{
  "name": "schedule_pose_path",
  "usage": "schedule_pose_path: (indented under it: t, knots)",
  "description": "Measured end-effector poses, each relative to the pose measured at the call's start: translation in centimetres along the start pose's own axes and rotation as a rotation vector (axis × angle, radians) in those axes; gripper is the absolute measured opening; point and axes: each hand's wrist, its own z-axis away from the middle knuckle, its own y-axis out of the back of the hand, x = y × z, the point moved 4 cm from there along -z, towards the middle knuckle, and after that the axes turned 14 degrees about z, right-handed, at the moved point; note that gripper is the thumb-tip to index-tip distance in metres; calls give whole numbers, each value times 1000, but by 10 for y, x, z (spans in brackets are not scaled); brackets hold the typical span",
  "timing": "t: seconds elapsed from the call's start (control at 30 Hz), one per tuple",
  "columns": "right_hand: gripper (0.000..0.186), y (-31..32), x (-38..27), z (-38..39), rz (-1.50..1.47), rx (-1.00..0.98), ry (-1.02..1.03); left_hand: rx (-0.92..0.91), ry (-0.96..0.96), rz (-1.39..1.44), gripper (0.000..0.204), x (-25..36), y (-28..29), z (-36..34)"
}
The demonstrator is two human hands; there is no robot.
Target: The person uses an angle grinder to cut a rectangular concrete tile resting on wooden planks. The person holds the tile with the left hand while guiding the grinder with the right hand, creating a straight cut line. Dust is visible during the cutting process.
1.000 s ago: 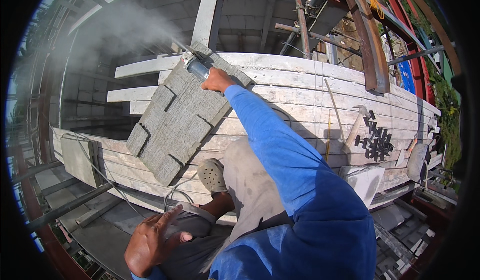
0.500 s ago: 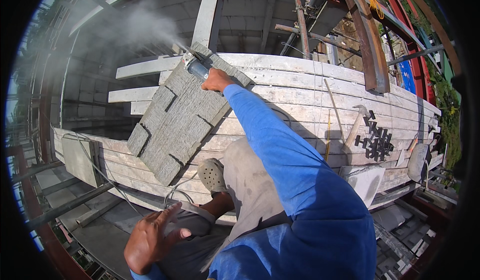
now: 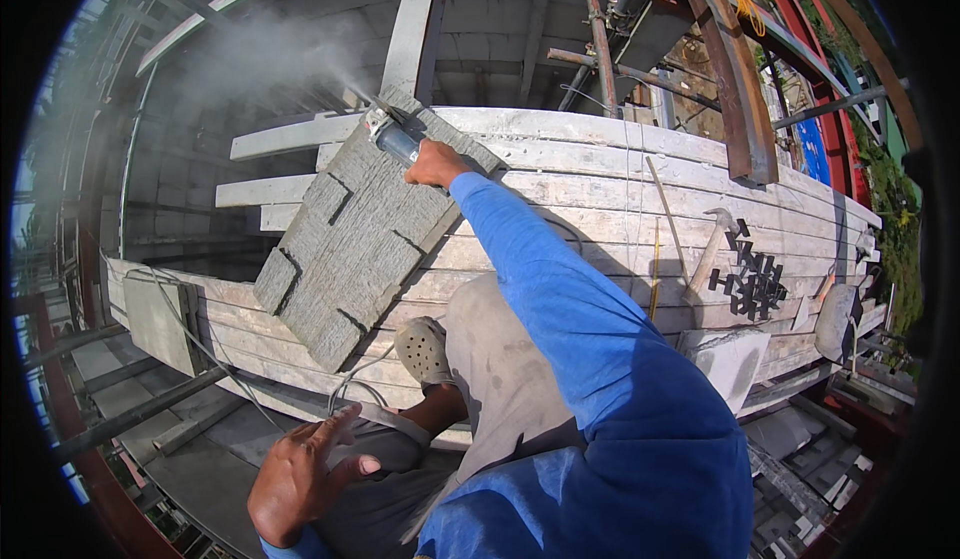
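Whitish planks (image 3: 600, 191) under gray textured board (image 3: 370, 214); hands apart: right hand (image 3: 436, 164) clamped round grinder (image 3: 398, 143), left hand (image 3: 300, 479) loosely spread.

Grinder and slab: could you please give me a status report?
Right hand gripping grinder at upper end of slab. Left hand open, holding nothing. Dust hazes view, upper left.

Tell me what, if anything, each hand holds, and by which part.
A silvery-headed, dark cylindrical power tool, gripped around its rear end by the right hand. The open left hand holds nothing.
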Motion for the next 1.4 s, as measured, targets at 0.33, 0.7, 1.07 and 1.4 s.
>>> schedule_pose_path:
  t: [0.33, 0.7, 1.07, 1.4]
  knots:
    - [73, -1, 1, 2, -3, 4, 9, 16, -13, 4, 83, -5, -2, 1]
    - [75, -2, 3, 4, -8, 31, 24, 1, -16, -14, 84, 1, 1, -1]
    - [72, 10, 2, 14, -6, 110, 74, -10, -13, -39, 82, 5, -1, -5]
    - [76, 8, 15, 9, -8, 92, 64, 3, -68, -62, 76, 6, -6, -3]
